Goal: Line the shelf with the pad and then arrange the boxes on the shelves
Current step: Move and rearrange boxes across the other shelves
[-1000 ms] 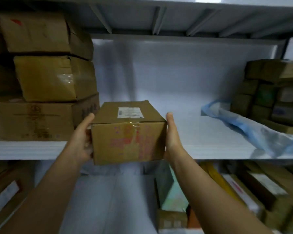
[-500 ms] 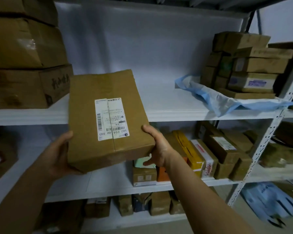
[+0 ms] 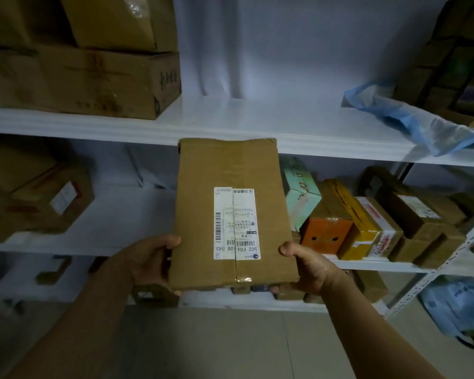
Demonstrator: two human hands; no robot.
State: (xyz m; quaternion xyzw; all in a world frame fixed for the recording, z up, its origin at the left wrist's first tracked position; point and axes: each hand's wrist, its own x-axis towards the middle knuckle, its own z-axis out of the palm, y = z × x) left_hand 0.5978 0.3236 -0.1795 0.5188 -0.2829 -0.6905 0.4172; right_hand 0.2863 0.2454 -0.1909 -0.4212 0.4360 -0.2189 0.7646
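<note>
At far left, large plain cardboard cartons sit stacked on the upper shelf, a smooth white board; below them a blurred brown carton with a label lies tilted on the middle shelf. The left hand curls around the lower left edge of the held box, thumb on top, fingers underneath. That box is a flat rectangular corrugated parcel, taped down its centre seam, with a white shipping label on its upper face; it is held in the air in front of the shelves, long side pointing away. The right hand clamps the lower right corner the same way, forearm reaching up from the lower right. Farther right, the middle shelf holds a mint-green carton, an orange box, a yellow-taped one and brown parcels packed side by side. A crumpled blue plastic sheet drapes over the upper shelf's front edge.
</note>
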